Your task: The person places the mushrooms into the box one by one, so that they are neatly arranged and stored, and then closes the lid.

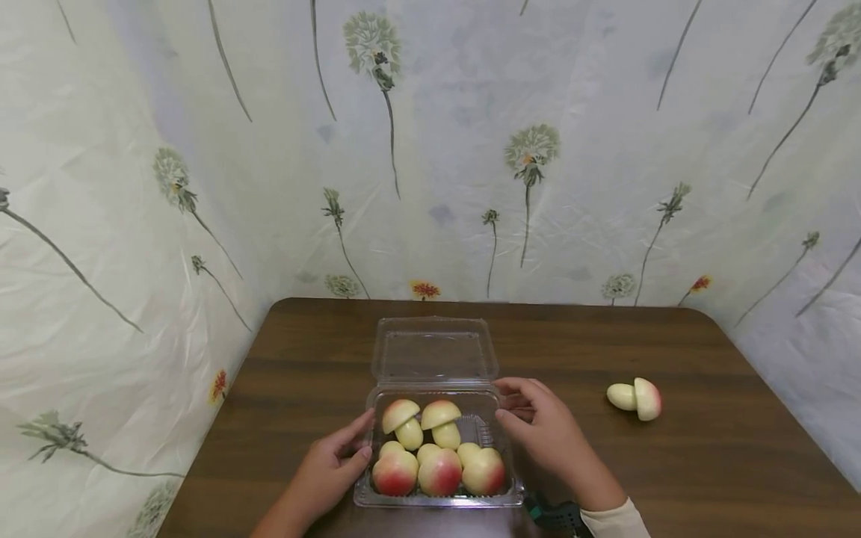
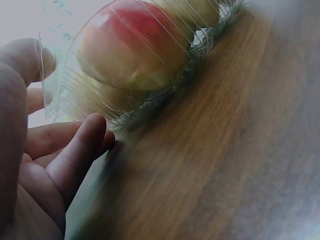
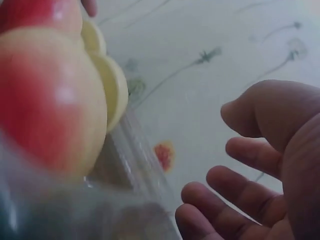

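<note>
A clear plastic clamshell container (image 1: 439, 502) lies with its lid (image 1: 433, 355) tipped back. Inside are several toy mushrooms (image 1: 440, 472) with pale stems and yellow caps blushed red. The front ones show their caps; two at the back, such as this mushroom (image 1: 442, 422), lie side-on. A bare spot shows at the back right compartment. My left hand (image 1: 329, 467) holds the container's left rim between thumb and fingers, as the left wrist view shows. At the right rim, near the hinge, my right hand (image 1: 548, 430) has loosely bent, spread fingers (image 3: 235, 187) with nothing in them.
Another toy mushroom (image 1: 635, 398) lies on its side on the brown wooden table (image 1: 706, 463), right of my right hand. A dandelion-patterned sheet (image 1: 457, 187) hangs around the table's back and sides. A dark band (image 1: 554, 515) is at my right wrist.
</note>
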Demonstrator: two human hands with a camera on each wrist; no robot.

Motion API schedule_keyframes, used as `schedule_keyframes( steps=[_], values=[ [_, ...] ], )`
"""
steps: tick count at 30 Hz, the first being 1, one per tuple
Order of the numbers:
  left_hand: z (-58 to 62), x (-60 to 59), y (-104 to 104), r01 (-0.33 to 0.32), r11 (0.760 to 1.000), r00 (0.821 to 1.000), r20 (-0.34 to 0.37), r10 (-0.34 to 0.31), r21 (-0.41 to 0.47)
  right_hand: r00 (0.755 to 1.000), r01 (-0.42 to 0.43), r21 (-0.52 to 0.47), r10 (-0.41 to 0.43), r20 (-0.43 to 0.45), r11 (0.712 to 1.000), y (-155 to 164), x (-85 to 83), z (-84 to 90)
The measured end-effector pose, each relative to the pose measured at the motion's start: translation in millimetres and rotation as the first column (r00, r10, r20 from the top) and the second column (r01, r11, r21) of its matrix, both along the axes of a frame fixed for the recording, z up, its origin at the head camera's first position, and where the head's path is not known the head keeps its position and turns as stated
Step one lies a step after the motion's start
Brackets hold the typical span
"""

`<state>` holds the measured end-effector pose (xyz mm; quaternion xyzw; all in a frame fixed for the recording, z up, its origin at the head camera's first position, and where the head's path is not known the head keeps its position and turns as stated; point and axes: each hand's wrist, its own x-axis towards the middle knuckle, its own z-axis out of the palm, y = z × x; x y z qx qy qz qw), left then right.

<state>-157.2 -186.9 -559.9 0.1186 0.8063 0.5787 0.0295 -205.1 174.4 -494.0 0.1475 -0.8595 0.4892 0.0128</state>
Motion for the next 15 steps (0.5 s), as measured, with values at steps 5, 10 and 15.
schedule_keyframes(
  steps=[5, 10, 15],
  values=[
    [0.4, 0.0, -1, -0.007, 1.000, 1.000, -0.005, 0.007, -0.004, 0.998, 0.053, 0.005, -0.053, -0.036, 0.999, 10, 0.2, -4.9],
    [0.4, 0.3, 0, -0.007, 1.000, 1.000, 0.006, 0.007, 0.000, 0.996, 0.082, 0.025, -0.082, -0.032, 0.996, 18, 1.0, -9.9],
    [1.3, 0.9, 1, -0.011, 1.000, 1.000, 0.006, 0.011, 0.002, 0.991, 0.129, 0.053, -0.127, -0.042, 0.990, 28, -0.3, -16.7]
  ],
)
